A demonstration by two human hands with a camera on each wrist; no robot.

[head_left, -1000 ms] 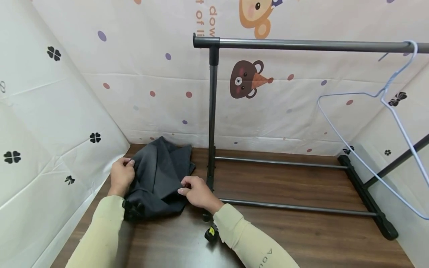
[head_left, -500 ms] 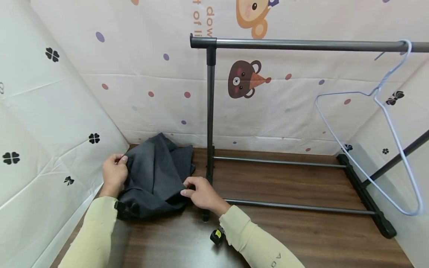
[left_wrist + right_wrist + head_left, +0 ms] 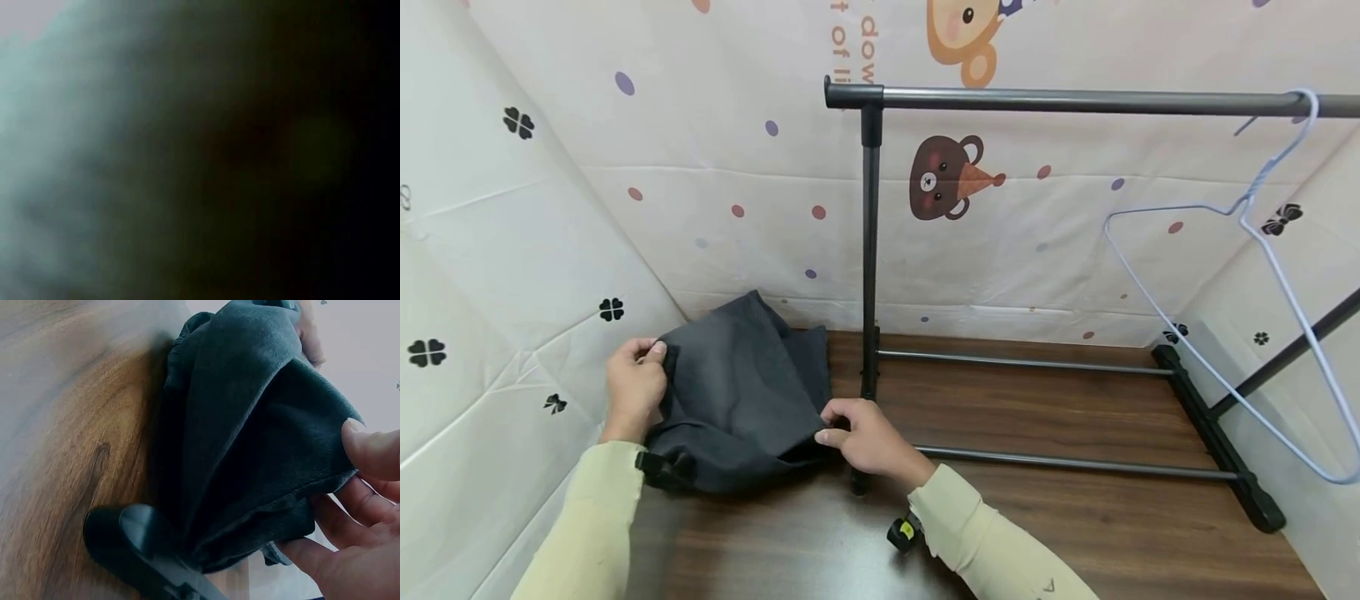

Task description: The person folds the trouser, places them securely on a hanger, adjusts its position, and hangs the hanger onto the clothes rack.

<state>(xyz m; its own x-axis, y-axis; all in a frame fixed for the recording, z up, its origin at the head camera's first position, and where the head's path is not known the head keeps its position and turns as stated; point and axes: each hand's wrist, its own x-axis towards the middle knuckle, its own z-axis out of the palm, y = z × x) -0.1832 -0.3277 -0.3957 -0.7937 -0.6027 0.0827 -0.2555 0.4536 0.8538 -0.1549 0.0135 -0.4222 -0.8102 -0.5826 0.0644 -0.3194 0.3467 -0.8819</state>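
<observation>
So the dark cloth (image 3: 741, 392) sits bunched on the tabletop (image 3: 752, 546) at roughly 8 o'clock in the head view, with the left hand (image 3: 634, 385) at the cloth's 9 o'clock and the right hand (image 3: 871, 440) between 3 and 4, fingers of both nearly closed, pinching its edges (left wrist cam is just dark blur, no help there). My guess is the grips are on opposite sides to spread the folds, while the pale blue hanger (image 3: 1251, 198) at 3 o'clock hooks over the rack's top rod (image 3: 1075, 101), probably to hang clear.
</observation>
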